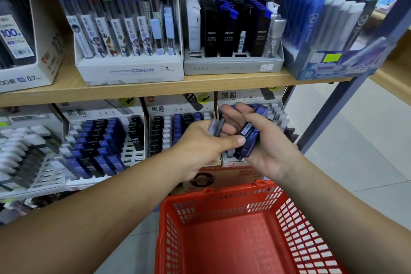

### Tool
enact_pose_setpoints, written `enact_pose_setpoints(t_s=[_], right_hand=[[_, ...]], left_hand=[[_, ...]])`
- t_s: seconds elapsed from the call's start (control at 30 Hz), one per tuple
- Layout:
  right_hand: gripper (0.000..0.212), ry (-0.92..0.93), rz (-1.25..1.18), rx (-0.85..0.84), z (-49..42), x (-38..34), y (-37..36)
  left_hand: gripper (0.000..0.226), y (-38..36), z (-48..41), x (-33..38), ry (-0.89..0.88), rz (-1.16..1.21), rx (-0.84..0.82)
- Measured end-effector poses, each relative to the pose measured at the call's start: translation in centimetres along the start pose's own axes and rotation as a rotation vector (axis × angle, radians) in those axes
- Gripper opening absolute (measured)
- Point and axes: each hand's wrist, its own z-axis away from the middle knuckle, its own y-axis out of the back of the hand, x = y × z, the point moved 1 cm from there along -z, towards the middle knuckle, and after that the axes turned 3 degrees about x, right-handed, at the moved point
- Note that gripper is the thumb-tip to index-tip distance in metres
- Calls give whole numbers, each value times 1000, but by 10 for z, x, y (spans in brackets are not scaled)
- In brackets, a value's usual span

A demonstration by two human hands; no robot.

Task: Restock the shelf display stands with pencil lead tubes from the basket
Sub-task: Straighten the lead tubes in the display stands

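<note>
Head view, shelf (155, 87), tiled floor (355, 140), left hand (200, 147) pinching grey tube (216, 127), right hand (269, 149) holding blue tubes (250, 140)

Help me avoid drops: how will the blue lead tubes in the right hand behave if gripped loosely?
The blue lead tubes look stiff and glossy, so probably slide apart. Several fit the right hand, so likely light.

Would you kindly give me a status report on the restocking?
Left hand pinching one grey tube. Right hand gripping a bundle of blue tubes. Basket: no tubes visible. Nothing blocking the lower stand.
</note>
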Motion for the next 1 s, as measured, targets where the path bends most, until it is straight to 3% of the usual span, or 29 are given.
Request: enact_pose_setpoints(t_s=[0.17,0.37,0.57,0.7,0.8,0.9,1.0], right_hand=[[22,38,-55,57,1,-5,-2],[19,163,522,171,1,1,8],[18,96,672,123,0,1,12],[21,48,744,78,2,6,12],[31,27,726,142,3,3,13],[40,-65,645,142,5,-2,10],[38,-129,666,76,9,-5,12]], left_hand=[[23,22,-4,5,38,25,1],[17,45,-11,0,31,-21,-5],[18,50,-23,-7,16,178,115],[13,50,-32,-10,14,43,185],[10,56,-42,-4,-116,-47,290],[12,61,-51,-4,-313,-312,356],[13,58,-60,-7,-383,-582,315]])
